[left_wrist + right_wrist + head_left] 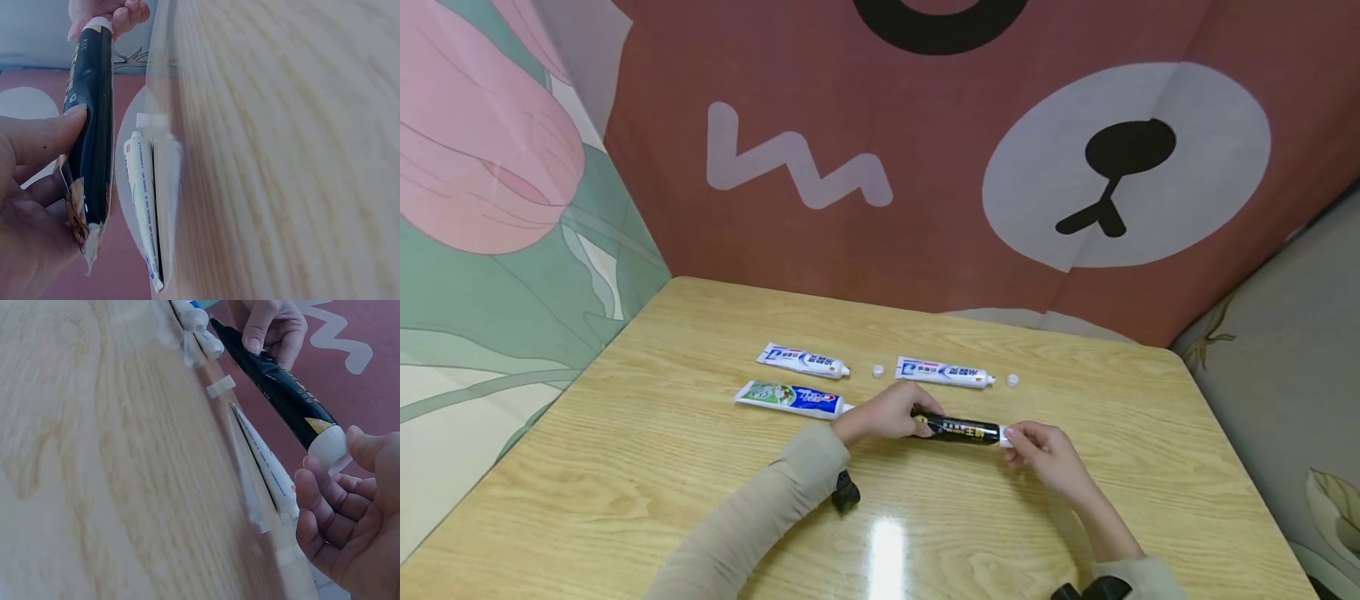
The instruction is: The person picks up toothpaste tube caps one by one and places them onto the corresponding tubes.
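Observation:
A black toothpaste tube (pixel 964 431) with gold lettering is held just above the table, lying roughly sideways. My left hand (pixel 895 408) grips its body near the flat end, the thumb pressing a dent into it, as the left wrist view shows. At the other end sits a white cap (pixel 329 449), still against the tube. My right hand (pixel 1051 454) pinches this cap between thumb and fingers. Behind the left wrist lies a green-and-blue toothpaste tube (pixel 792 398), its front end partly hidden by that hand.
Two white toothpaste tubes (pixel 803 361), (pixel 943 372) lie in a row farther back. A small white cap (pixel 877 371) stands right of the first, another cap (pixel 1012 381) right of the second. The wooden table (pixel 647 400) meets a printed cloth backdrop (pixel 925 258).

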A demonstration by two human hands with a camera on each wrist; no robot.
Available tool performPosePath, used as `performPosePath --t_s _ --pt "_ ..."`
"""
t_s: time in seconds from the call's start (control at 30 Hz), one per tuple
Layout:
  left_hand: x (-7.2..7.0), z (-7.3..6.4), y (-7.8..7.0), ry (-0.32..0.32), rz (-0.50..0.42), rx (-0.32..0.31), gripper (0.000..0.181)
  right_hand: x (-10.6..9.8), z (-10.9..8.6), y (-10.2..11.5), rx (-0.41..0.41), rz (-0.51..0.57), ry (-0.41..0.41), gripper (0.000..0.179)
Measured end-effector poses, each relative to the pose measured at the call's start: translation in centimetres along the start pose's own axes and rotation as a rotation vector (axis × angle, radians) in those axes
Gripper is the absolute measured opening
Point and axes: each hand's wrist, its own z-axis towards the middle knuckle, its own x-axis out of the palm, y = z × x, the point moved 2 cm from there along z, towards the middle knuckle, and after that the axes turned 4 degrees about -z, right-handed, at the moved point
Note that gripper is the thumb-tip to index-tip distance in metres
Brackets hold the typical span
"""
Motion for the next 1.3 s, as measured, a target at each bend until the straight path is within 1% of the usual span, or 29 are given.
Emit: performPosePath --t_s 0.1,0.2,0.3,0.37,0.47,0.6,0.7,0.8,0.97,1.07,1.17,1.3 --pt "0.1 0.1 0.0 0.016 0.024 0.013 0.028 -0.1 0.0 -0.2 0.016 0.024 -0.005 0.025" --pt "0.2 0.2 0.0 0.048 0.05 0.025 0.03 -0.3 0.0 -0.6 0.038 0.025 -0.008 0.026" --pt "0.4 0.3 0.0 0.09 0.063 0.031 0.031 -0.5 -0.1 -1.0 0.035 -0.001 0.022 0.027" --pt "0.6 0.4 0.1 0.116 0.058 0.027 0.03 -0.6 -0.3 -1.3 0.04 -0.009 0.039 0.028" --pt "0.9 0.6 0.3 0.146 0.047 0.02 0.028 -0.6 -0.5 -1.7 0.025 -0.012 0.072 0.029" --pt "1.2 0.8 0.6 0.165 0.019 -0.004 0.029 -0.5 -0.4 -2.1 0.034 -0.026 0.067 0.029" --pt "1.4 1.0 0.8 0.166 -0.001 -0.026 0.029 -0.4 -0.3 -2.3 0.057 -0.058 0.044 0.029" --pt "1.4 1.1 0.7 0.163 0.006 -0.02 0.027 -0.4 -0.2 -2.3 0.081 -0.094 0.012 0.027" --pt "0.9 1.0 0.5 0.136 0.011 0.001 0.025 -0.5 -0.2 -2.0 0.072 -0.151 0.0 0.026" --pt "0.4 0.9 0.6 0.109 -0.017 -0.003 0.025 -0.6 -0.2 -1.8 0.073 -0.172 -0.008 0.025" --pt "0.0 0.7 0.7 0.089 -0.042 -0.016 0.025 -0.7 -0.2 -1.7 0.057 -0.226 -0.028 0.024" --pt "-0.4 0.5 0.9 0.075 -0.055 -0.018 0.026 -1.2 -0.2 -1.6 0.022 -0.281 -0.038 0.028"
